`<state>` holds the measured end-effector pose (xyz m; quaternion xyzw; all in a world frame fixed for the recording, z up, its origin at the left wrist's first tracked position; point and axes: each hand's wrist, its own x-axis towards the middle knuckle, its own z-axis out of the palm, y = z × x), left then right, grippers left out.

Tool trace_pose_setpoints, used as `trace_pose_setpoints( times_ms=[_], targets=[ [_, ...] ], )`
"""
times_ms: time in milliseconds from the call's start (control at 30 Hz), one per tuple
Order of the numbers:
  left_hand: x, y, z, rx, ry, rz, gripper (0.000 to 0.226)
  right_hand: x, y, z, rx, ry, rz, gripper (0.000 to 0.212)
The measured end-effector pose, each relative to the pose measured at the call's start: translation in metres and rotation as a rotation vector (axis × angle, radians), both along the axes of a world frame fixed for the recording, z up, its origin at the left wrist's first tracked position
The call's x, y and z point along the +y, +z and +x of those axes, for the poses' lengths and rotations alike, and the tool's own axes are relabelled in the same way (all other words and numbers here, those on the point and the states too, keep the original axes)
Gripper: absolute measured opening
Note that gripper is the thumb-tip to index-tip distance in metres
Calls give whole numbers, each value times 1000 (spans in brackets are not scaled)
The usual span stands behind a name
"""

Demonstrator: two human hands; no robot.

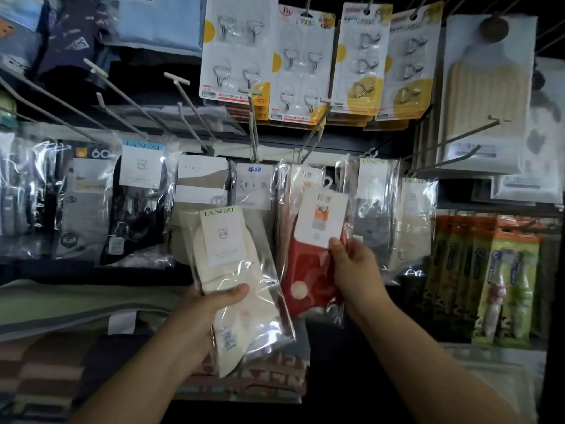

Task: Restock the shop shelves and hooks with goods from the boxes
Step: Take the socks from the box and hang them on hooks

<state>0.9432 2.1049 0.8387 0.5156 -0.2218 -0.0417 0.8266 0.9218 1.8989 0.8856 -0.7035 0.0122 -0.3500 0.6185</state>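
My left hand grips a clear-wrapped pack of cream socks with a white LANGZI card, held tilted in front of the display. My right hand pinches the lower edge of the white card on a pack of red socks. That pack's small plastic hanger sits just below a metal hook; whether it hangs on the hook I cannot tell. More sock packs hang in a row behind both hands.
Hanging sock packs fill the row to the left and right. Above them hang cards of adhesive wall hooks, with bare metal pegs at upper left. Green toothbrush packs hang at right. Folded textiles lie on the shelf below.
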Motion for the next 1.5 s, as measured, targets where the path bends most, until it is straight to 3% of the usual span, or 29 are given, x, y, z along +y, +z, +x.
trace_pose_setpoints(
  times_ms=[133, 267, 333, 433, 533, 600, 733, 833, 867, 900, 967, 1067, 1133, 1267, 1400, 1500],
  targets=[
    [7, 1, -2, -4, 36, 16, 43, -10, 42, 11, -49, -53, -89, 17],
    [12, 0, 1, -8, 61, 31, 100, -8, 62, 26, -3, 34, -107, 21],
    [15, 0, 0, -10, 50, 33, 108, -9, 61, 31, 20, 99, -74, 19],
    [20, -1, 0, -5, 47, 34, 93, -11, 53, 33, 1, 178, -10, 18],
    [21, -3, 1, -5, 39, 45, 103, -13, 49, 37, -27, 196, -8, 22],
    [20, -3, 0, -3, 42, 47, 93, -14, 48, 39, -17, 155, -47, 24],
    [17, -6, 0, -18, 35, 42, 65, -16, 34, 40, 9, -42, -117, 40],
    [11, -4, -4, -20, 15, 26, 49, -9, 9, 23, -193, -344, -264, 42],
    [9, -4, -3, -21, 12, 22, 48, -3, 0, 16, -245, -351, -314, 37],
    [7, -4, -3, -19, 11, 24, 51, 3, -7, 8, -246, -277, -341, 30],
    [3, -3, -2, -26, 7, 43, 61, 19, -18, -3, -73, 19, -330, 21],
    [-4, -3, -4, -65, -32, 86, 58, 31, -32, -8, 164, 382, -289, 30],
    [-8, -4, -6, -75, -60, 101, 49, 31, -36, -8, 157, 425, -234, 35],
    [-11, -8, -2, -51, 17, 72, 35, 23, -32, -7, 64, 299, -245, 28],
    [-10, -5, 0, -37, 86, 73, 22, 22, -29, -7, 27, 342, -142, 60],
    [-7, -4, 0, -52, 118, 107, 20, 20, -30, -4, 1, 394, -21, 24]
  ],
)
